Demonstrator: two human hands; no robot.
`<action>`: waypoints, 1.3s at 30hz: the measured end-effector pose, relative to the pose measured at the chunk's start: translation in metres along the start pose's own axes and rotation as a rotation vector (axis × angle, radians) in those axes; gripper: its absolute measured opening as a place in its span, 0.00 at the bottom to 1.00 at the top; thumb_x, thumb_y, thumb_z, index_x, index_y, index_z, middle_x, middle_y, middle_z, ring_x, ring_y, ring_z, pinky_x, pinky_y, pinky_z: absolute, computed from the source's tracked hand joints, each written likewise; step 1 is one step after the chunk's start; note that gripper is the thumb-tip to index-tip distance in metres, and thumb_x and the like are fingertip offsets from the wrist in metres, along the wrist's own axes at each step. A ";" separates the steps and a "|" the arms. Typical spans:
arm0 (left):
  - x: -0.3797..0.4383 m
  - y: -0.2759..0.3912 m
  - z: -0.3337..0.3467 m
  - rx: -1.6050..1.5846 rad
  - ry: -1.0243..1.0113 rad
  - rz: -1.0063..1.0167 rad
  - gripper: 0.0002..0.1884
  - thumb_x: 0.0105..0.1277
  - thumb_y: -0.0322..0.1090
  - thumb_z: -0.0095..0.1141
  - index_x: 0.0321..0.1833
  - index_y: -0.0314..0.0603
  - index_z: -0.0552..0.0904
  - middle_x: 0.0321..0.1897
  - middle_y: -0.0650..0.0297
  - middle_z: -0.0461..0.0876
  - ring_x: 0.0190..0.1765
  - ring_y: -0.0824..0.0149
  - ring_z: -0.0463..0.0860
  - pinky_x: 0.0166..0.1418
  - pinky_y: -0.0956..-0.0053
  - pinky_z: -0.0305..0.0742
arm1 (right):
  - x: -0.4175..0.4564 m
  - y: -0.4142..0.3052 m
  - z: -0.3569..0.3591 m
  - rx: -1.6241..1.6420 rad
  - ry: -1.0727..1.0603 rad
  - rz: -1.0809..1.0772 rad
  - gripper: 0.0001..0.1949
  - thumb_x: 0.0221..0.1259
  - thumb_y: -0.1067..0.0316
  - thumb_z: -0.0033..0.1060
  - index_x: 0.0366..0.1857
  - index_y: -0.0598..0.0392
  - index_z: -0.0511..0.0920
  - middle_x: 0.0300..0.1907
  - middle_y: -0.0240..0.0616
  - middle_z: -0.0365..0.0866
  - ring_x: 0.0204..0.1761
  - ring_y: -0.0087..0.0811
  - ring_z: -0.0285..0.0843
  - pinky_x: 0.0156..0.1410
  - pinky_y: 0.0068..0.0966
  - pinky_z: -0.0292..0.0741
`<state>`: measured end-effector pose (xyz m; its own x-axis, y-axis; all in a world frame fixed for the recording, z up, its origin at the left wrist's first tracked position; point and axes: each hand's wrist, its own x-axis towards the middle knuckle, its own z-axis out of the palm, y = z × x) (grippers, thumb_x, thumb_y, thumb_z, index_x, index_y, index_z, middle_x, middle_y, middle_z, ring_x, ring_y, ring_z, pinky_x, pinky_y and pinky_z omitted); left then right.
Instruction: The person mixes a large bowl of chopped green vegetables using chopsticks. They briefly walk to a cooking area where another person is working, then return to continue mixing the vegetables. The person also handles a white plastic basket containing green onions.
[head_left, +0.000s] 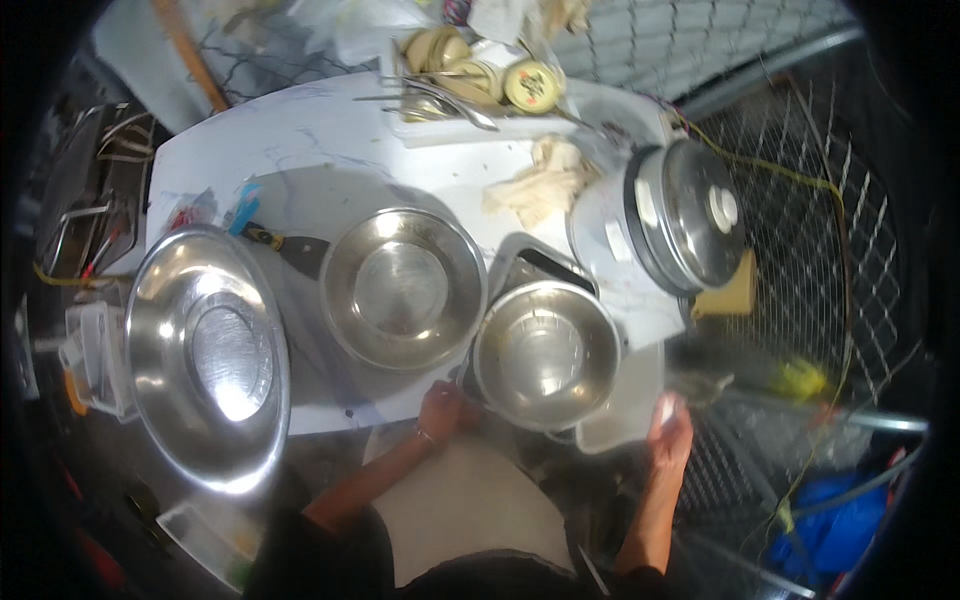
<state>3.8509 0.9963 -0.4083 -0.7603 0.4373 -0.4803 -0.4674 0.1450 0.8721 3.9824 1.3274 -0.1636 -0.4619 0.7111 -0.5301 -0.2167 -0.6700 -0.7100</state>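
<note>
At the table's front edge, my left hand (442, 409) has its fingers curled beside a small steel bowl (547, 352); blur hides whether it grips anything. My right hand (670, 431) is at the right end of a pale plastic tray (626, 390). Something whitish shows at its fingertips, too blurred to name. The small bowl sits over a dark-rimmed rectangular pan (536, 251), partly covering it, and overlaps the tray. Beside it on the left is a wider steel bowl (403, 289). Farther left leans a large steel basin (206, 360), tilted. All three vessels look empty inside.
A lidded pot or cooker (660, 217) stands on the right of the white table (300, 146). Behind are a crumpled cloth (540, 184) and a white bin (450, 133) of jars and utensils. A scraper (300, 251) lies between basin and bowl. Wire mesh (780, 195) borders the right.
</note>
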 end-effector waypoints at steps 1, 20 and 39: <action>-0.005 0.002 -0.002 0.048 -0.043 0.052 0.10 0.69 0.29 0.47 0.47 0.31 0.65 0.35 0.50 0.80 0.37 0.55 0.86 0.38 0.67 0.85 | -0.003 0.000 0.003 -0.008 -0.004 0.013 0.10 0.65 0.68 0.57 0.42 0.64 0.75 0.43 0.44 0.79 0.47 0.37 0.79 0.56 0.27 0.82; -0.042 0.055 0.037 -0.652 -0.019 -0.385 0.07 0.72 0.29 0.43 0.46 0.34 0.63 0.46 0.42 0.78 0.50 0.50 0.83 0.52 0.62 0.83 | -0.041 0.019 -0.013 0.047 -0.019 0.106 0.10 0.62 0.70 0.59 0.41 0.66 0.78 0.39 0.51 0.82 0.40 0.40 0.84 0.45 0.27 0.86; -0.077 0.055 0.028 -0.595 0.079 -0.361 0.13 0.66 0.32 0.56 0.51 0.37 0.72 0.46 0.52 0.81 0.48 0.54 0.83 0.51 0.61 0.81 | 0.012 0.031 0.020 -0.157 -0.412 0.267 0.11 0.65 0.69 0.56 0.42 0.68 0.78 0.39 0.53 0.83 0.39 0.40 0.85 0.44 0.27 0.86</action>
<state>3.8960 0.9951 -0.3206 -0.5311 0.3840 -0.7553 -0.8473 -0.2511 0.4681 3.9524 1.3113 -0.1826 -0.7911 0.3553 -0.4980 0.0722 -0.7541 -0.6528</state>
